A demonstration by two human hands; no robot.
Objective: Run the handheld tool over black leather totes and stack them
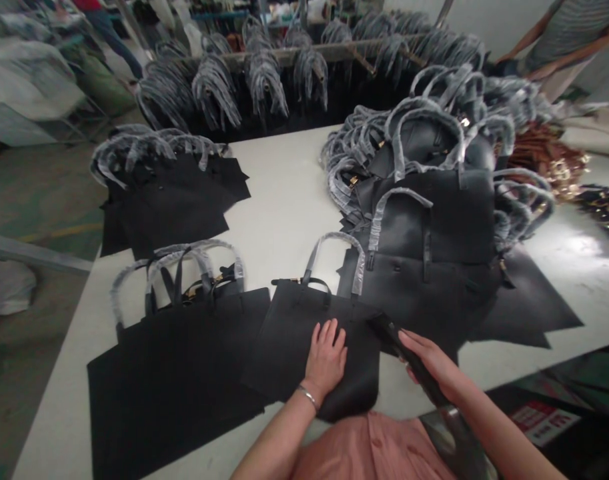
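"Where does the white tabletop (279, 213) show?"
"Between the left pile of black bag panels (169, 207) and the right heap (459, 220). Nearer, a handled bag panel (289, 333) reaches the pink shirt (369, 447)."
"Fingers?"
"Left hand (327, 357): slightly spread, flat on that panel. Right hand (431, 360): curled round a long dark tool (394, 337)."

The sole view comes from the wearer's head, close above the near edge of the desk (284, 193), facing forward and down across it.
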